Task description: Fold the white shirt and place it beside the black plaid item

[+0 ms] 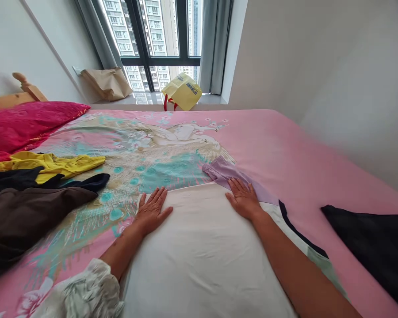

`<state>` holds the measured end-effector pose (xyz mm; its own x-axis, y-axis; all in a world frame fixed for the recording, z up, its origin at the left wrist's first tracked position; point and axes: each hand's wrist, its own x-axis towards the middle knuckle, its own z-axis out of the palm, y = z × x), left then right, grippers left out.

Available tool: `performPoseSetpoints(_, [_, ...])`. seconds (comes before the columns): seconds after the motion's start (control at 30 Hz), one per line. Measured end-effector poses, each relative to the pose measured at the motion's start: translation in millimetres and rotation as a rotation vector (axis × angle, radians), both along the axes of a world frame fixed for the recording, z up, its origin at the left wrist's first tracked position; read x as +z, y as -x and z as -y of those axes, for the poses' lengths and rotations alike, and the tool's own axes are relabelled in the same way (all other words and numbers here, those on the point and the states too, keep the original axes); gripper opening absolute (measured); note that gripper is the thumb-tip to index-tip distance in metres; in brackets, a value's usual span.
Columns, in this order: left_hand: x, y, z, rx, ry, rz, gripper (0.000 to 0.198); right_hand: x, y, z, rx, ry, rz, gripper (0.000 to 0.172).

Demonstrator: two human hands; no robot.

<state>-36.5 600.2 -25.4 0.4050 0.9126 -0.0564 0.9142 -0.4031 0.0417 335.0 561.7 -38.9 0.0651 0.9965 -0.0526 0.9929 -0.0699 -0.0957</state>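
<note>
A white piece of cloth [199, 247] lies spread flat on the bed, its far edge running between my hands; its kind does not show. My left hand [152, 210] rests on its far left corner, fingers stretched out and apart. Flat near the far right corner is my right hand [243, 198], fingers extended, partly over a lilac garment [222, 170] that sticks out from under the white cloth. Beside my right forearm, a pale cloth with a dark trim [298, 232] shows. Neither hand grips anything.
Yellow [63, 162] and dark brown clothes [36, 216] lie at the left, near a red pillow [33, 123]. A black cloth [374, 243] is at the right. A paper bag [108, 84] and a yellow bag [183, 92] stand by the window, beyond the pink patterned bedsheet [262, 145].
</note>
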Motion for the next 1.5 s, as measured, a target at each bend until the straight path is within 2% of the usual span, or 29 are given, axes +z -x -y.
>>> performPoseSetpoints(0.07, [20.1,-14.8,3.9,0.045,0.082,-0.046,0.07,17.2,13.8,5.9,-0.042,0.061,-0.029,0.061])
performPoseSetpoints(0.17, [52.1,-59.1,23.9,0.116,0.119,-0.092,0.065,45.9,47.0,32.1,-0.099,0.091,-0.132,0.063])
performPoseSetpoints(0.2, [58.5,-75.3,35.0,0.083,0.085,-0.072,0.062,51.4,56.1,44.2,-0.059,0.062,-0.17,0.063])
performPoseSetpoints(0.23, [61.1,-88.8,47.5,0.001,0.044,-0.033,0.06,53.7,61.4,56.9,0.039,0.02,-0.2,0.061])
performPoseSetpoints(0.3, [54.8,-99.9,71.7,-0.222,0.005,0.059,0.055,48.7,55.4,81.2,0.249,-0.004,-0.217,0.058])
performPoseSetpoints(0.33, [46.8,-95.0,80.9,-0.304,0.015,0.088,0.054,42.3,43.4,91.3,0.271,0.016,-0.202,0.057])
performPoseSetpoints(0.37, [37.0,-83.3,86.8,-0.307,0.05,0.083,0.055,34.4,26.5,99.3,0.21,0.048,-0.174,0.058])
performPoseSetpoints(0.43, [16.5,-46.0,88.3,-0.033,0.056,0.04,0.062,16.8,-14.4,108.3,-0.048,0.023,-0.088,0.06])
performPoseSetpoints(0.5, [1.2,-6.3,80.2,0.099,0.021,-0.01,0.065,1.5,-50.1,109.5,-0.131,0.015,-0.037,0.061])
performPoseSetpoints(0.57, [-3.2,18.9,70.5,0.124,0.016,-0.05,0.066,-6.7,-69.9,107.0,-0.146,-0.006,-0.009,0.061])
performPoseSetpoints(0.63, [6.1,22.7,65.7,0.124,0.044,-0.08,0.067,-4.5,-73.0,104.3,-0.142,-0.01,-0.005,0.061])
performPoseSetpoints(0.7, [26.7,5.8,68.5,0.148,0.104,-0.113,0.067,8.7,-62.1,103.2,-0.151,0.045,-0.012,0.061])
performPoseSetpoints(0.8, [61.8,-46.3,88.5,0.182,0.16,-0.139,0.063,38.5,-22.9,107.3,-0.217,0.154,-0.037,0.062])
performPoseSetpoints(0.83, [69.6,-65.8,99.1,0.169,0.152,-0.131,0.062,46.8,-6.4,111.2,-0.194,0.15,-0.057,0.063])
performPoseSetpoints(0.87, [73.8,-83.0,111.2,0.126,0.134,-0.109,0.06,52.6,9.4,116.7,-0.133,0.126,-0.083,0.063])
performPoseSetpoints(0.93, [70.3,-101.5,137.9,-0.016,0.108,-0.048,0.06,54.1,30.2,132.4,0.117,0.05,-0.132,0.062])
performPoseSetpoints(0.97, [63.4,-99.3,150.9,-0.102,0.1,-0.006,0.061,49.8,31.9,141.9,0.211,0.04,-0.142,0.061])
performPoseSetpoints(1.0, [54.1,-88.8,162.9,-0.145,0.11,0.013,0.063,43.1,27.1,152.0,0.233,0.063,-0.135,0.06])
performPoseSetpoints(1.03, [43.7,-70.7,173.0,-0.091,0.127,0.005,0.067,34.7,16.4,162.1,0.156,0.087,-0.112,0.06])
performPoseSetpoints(1.1, [24.8,-21.7,186.5,0.09,0.072,-0.029,0.07,17.0,-14.7,179.8,-0.045,0.009,-0.04,0.061])
performPoseSetpoints(1.13, [18.4,3.4,190.2,0.146,0.057,-0.054,0.069,9.3,-30.8,186.4,-0.079,-0.011,-0.016,0.061])
performPoseSetpoints(1.2, [15.0,42.0,192.5,0.194,0.042,-0.094,0.068,-0.8,-54.8,194.2,-0.112,-0.037,0.014,0.06])
performPoseSetpoints(1.27, [24.6,56.9,190.4,0.201,0.068,-0.111,0.068,-1.5,-63.7,195.4,-0.111,-0.032,0.019,0.06])
performPoseSetpoints(1.3, [33.5,55.2,188.4,0.2,0.099,-0.116,0.068,2.1,-62.5,194.2,-0.112,-0.02,0.016,0.06])
performPoseSetpoints(1.37, [55.6,35.0,184.1,0.207,0.161,-0.127,0.068,16.2,-50.3,190.2,-0.138,0.046,0.004,0.06])
performPoseSetpoints(1.43, [77.5,-4.1,182.9,0.215,0.16,-0.126,0.063,35.9,-26.2,186.0,-0.205,0.118,-0.023,0.059])
performPoseSetpoints(1.5, [91.6,-55.2,188.8,0.178,0.096,-0.082,0.057,53.4,5.0,184.9,-0.211,0.113,-0.074,0.059])
